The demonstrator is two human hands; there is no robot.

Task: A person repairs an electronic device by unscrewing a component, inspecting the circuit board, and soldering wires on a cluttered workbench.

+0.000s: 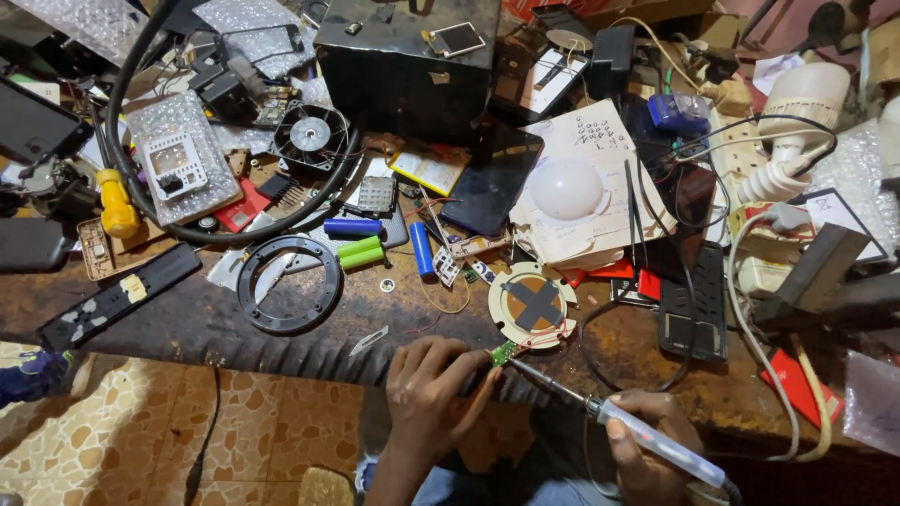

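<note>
My left hand [433,389] pinches a small green circuit board [503,353] at the front edge of the workbench. Thin red wires run from that board to a round cream disc [532,305] marked with a grey cross. My right hand [647,450] grips a white-handled soldering iron [656,439], and its dark tip [518,367] touches the green board.
A black ring [289,284], blue and green cylindrical cells [360,251], a dark phone [494,178], a white dome [566,187] on papers, a black fan [310,135], a large black box [405,56], a white power strip [750,159] and cables crowd the bench. Tiled floor [187,431] lies below.
</note>
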